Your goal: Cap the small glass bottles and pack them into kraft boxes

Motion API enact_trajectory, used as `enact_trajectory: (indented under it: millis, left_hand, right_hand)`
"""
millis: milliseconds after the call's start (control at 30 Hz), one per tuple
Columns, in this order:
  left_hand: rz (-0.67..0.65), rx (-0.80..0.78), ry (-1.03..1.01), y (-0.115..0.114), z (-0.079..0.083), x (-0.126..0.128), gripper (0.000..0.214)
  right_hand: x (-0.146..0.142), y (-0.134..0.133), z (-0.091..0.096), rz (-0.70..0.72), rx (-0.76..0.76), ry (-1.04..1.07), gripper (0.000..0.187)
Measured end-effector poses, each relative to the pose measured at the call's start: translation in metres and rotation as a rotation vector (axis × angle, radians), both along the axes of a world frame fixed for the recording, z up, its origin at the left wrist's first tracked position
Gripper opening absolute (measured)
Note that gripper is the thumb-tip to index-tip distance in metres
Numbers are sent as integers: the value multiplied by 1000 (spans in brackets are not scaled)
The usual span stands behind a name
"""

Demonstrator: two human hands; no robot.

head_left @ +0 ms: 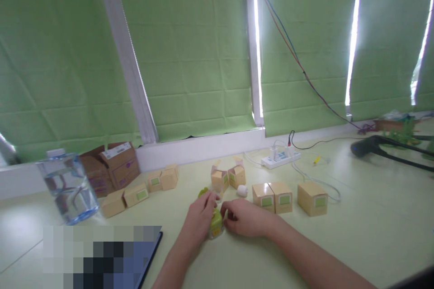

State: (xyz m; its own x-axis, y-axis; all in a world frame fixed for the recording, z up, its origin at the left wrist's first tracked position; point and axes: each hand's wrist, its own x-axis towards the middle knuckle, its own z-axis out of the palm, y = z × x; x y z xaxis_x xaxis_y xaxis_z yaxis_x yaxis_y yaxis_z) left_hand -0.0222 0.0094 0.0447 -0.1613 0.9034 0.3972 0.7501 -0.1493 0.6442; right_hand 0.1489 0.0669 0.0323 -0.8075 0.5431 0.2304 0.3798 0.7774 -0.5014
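Between my hands on the table is a small yellow-green container (216, 224) with a clear lower part. My left hand (200, 212) leans over its left side, fingers drawn together near a small translucent piece (219, 194); what they grip is hidden. A green piece (203, 192) shows just beyond those fingers. On the container's right side, my right hand (247, 217) rests with bent fingers, a gap showing between thumb and fingers, and nothing visible in it. Its fingertips are close to the container; contact cannot be made out. A small white cylinder (242, 190) lies beyond my right hand.
Two flap-open small boxes (220, 179) stand ahead. Closed tan boxes (312, 198) sit on both sides. A large water bottle (69, 187), a brown carton (115, 167) and a dark-edged tablet-like device (149, 257) are at left. A power strip (280, 159) with cables lies behind.
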Motion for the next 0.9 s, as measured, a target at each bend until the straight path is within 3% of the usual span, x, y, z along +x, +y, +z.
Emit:
enact_trajectory:
  millis: [200, 300, 433, 700, 900]
  left_hand:
    - [268, 120, -5, 14, -12, -33, 32]
    - [276, 110, 31, 19, -25, -43, 46]
    - [218, 68, 84, 23, -34, -46, 33]
    - [275, 72, 102, 18, -28, -45, 6]
    - [270, 187, 75, 12, -15, -42, 10]
  right_hand:
    - [0, -1, 3, 10, -9, -8, 29]
    - [0, -1, 3, 25, -9, 13, 27]
    - [1, -1, 2, 31, -54, 16, 27]
    - [-1, 1, -1, -51, -86, 47, 28]
    - [-8, 4, 1, -150, -37, 249, 19]
